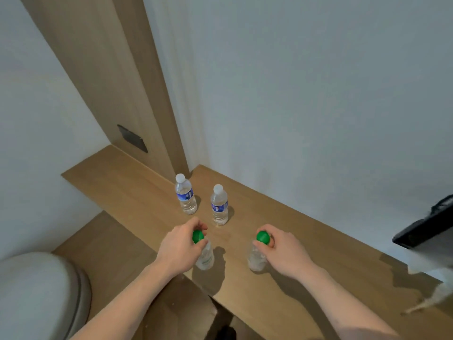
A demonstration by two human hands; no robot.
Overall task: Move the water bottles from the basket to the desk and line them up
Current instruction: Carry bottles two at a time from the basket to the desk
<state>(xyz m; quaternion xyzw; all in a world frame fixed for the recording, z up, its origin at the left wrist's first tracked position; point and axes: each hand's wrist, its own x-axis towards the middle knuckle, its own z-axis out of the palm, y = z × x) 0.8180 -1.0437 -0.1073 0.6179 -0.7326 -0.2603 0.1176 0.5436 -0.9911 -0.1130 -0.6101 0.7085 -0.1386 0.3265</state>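
Two clear bottles with white caps and blue labels stand upright on the wooden desk [306,241], one at the back left [185,194] and one just right of it [219,205]. Nearer me, my left hand [180,246] grips the neck of a green-capped bottle [205,256] that stands on the desk near its front edge. My right hand [284,251] grips the neck of a second green-capped bottle [257,256], upright on the desk to the right. The basket is out of view.
A black object [426,229] with something white under it sits at the desk's right end. A grey rounded seat [36,290] is at the lower left. A wooden panel [117,89] and a white wall rise behind the desk.
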